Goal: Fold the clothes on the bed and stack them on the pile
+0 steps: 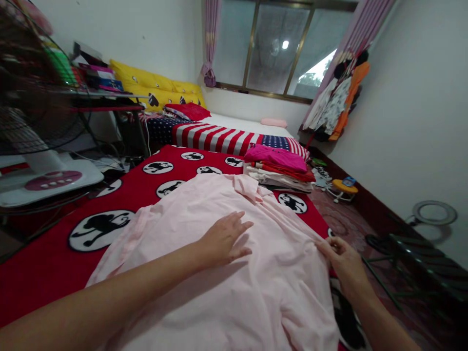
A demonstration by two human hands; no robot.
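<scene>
A pale pink shirt (204, 209) lies spread over a red blanket with black-and-white round figures (47, 263). My left hand (224, 239) rests flat on the middle of the shirt, fingers stretched out. My right hand (341, 256) pinches the shirt's right edge between thumb and fingers. The shirt's collar (246, 187) points away from me, toward a stack of folded clothes (280, 170) topped by a magenta garment.
A standing fan (32, 122) is at the left with a cluttered table behind it. A striped cover (219, 139) and yellow pillows (153, 85) lie farther back. Clothes hang at the right of the window (340, 97). A dark rack (413, 253) stands at the right on the floor.
</scene>
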